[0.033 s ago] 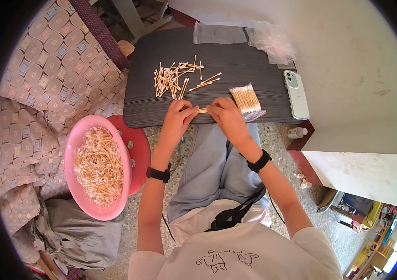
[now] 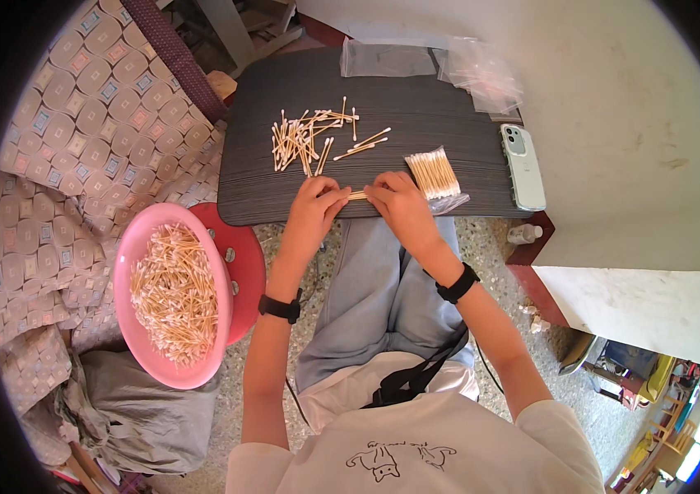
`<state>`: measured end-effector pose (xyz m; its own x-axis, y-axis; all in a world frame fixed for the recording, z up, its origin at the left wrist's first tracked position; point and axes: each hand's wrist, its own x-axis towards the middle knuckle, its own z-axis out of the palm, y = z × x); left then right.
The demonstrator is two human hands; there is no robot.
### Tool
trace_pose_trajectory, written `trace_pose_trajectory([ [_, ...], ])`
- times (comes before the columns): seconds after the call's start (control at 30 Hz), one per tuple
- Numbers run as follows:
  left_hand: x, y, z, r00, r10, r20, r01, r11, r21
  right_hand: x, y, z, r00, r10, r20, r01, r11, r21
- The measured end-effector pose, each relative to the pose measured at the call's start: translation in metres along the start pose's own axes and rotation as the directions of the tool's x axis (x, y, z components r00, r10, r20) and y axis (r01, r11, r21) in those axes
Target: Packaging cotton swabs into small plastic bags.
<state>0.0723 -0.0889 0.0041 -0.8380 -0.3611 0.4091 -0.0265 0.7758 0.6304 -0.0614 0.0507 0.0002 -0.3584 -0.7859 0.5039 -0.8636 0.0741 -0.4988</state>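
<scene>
Between my two hands, at the near edge of the dark table [image 2: 259, 193], lie a few cotton swabs [image 2: 357, 196] held crosswise. My left hand [image 2: 317, 202] pinches their left ends and my right hand [image 2: 395, 200] pinches the right ends; the fingers hide the tips. Just right of my right hand, a clear bag packed with a row of cotton swabs [image 2: 433, 174] rests on the table. Beyond my left hand is a loose pile of cotton swabs [image 2: 296, 140], with a few strays to its right.
A pink basin [image 2: 126, 309] full of cotton swabs sits on a red stool [image 2: 244, 255] at the left. Clear plastic bags [image 2: 481, 76] lie along the table's far edge. A pale green phone [image 2: 523, 169] is at the right edge, beside the wall [image 2: 630, 148].
</scene>
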Motion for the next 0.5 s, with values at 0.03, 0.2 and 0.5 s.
trace_pose_trajectory([
  [0.03, 0.000, 0.002, 0.001, 1.000, 0.000, 0.003, 0.000, 1.000, 0.000, 0.000, 0.000, -0.001, 1.000, 0.003, -0.001, -0.003, 1.000, 0.001],
  [0.2, -0.001, 0.008, 0.006, 0.999, 0.004, -0.039, 0.001, 0.993, 0.115, 0.002, 0.001, 0.000, 0.996, -0.085, 0.020, 0.086, 0.995, -0.058],
  [0.5, -0.003, 0.009, 0.013, 0.993, 0.121, -0.005, -0.111, 0.923, 0.368, 0.002, -0.002, -0.001, 0.981, -0.192, 0.035, 0.195, 0.958, -0.212],
])
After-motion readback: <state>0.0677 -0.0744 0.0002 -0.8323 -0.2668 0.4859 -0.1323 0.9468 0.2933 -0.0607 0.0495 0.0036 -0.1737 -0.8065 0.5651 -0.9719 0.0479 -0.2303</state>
